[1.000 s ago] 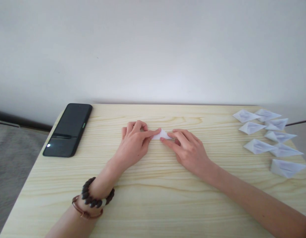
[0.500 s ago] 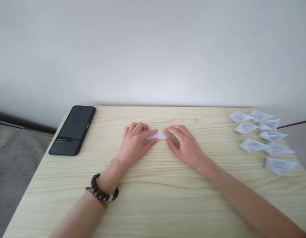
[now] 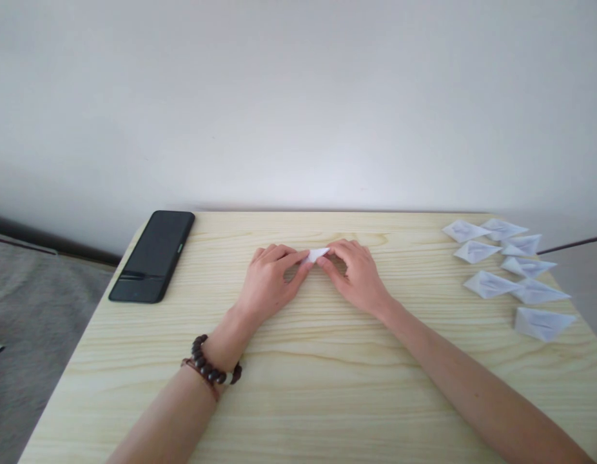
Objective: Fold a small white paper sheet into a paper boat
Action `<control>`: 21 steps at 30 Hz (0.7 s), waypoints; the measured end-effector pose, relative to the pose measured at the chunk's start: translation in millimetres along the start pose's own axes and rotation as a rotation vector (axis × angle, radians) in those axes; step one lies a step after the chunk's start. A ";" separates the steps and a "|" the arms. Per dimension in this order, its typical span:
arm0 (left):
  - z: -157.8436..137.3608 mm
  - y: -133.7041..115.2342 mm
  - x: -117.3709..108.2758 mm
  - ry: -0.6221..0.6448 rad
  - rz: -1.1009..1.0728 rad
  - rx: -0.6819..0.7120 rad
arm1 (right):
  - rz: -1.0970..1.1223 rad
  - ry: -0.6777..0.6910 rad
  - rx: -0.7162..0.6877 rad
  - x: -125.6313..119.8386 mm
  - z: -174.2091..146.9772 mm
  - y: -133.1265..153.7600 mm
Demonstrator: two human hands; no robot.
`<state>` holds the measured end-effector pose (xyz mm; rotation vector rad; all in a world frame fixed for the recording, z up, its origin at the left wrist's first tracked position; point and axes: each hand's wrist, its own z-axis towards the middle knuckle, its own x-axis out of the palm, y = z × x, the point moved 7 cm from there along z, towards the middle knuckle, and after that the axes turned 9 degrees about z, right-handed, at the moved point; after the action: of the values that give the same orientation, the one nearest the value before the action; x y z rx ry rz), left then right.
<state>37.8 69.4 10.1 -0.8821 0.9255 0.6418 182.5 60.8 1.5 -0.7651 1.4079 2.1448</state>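
Observation:
A small folded piece of white paper (image 3: 317, 254) lies on the pale wooden table (image 3: 308, 386), near its middle. My left hand (image 3: 271, 281) pinches the paper's left end with thumb and fingers. My right hand (image 3: 355, 274) pinches its right end, and only a small white tip shows between the two hands. A dark beaded bracelet (image 3: 212, 368) circles my left wrist.
A black phone (image 3: 153, 255) lies face up at the table's far left corner. Several folded white paper boats (image 3: 510, 270) are grouped at the far right edge. A plain white wall stands just behind the table. Grey floor shows on the left.
Both hands have closed in over the folded paper, so less of it shows now. The view has shifted a little, with phone and paper boats sitting slightly differently in the frame.

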 end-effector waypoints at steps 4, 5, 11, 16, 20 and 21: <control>1.6 0.7 4.2 0.041 -0.084 -0.022 | 0.118 0.014 0.061 -2.0 2.8 -2.3; 2.1 1.3 5.5 0.055 -0.105 -0.033 | 0.147 0.021 0.081 -2.2 2.9 -2.7; 4.7 6.7 9.5 0.083 -0.187 -0.109 | 0.217 0.011 0.144 -4.7 3.1 -2.5; 6.1 7.2 11.1 0.092 -0.201 -0.120 | 0.236 -0.027 0.140 -5.7 2.6 -2.7; 6.6 5.9 12.0 0.116 -0.198 -0.119 | 0.231 -0.065 0.079 -4.9 -1.4 1.3; 6.6 5.3 11.7 0.118 -0.195 -0.114 | 0.220 -0.082 0.056 -5.3 -2.7 3.1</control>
<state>41.8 78.9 0.0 -1.1066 0.9014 0.4821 185.0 56.8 6.2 -0.5159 1.5639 2.2610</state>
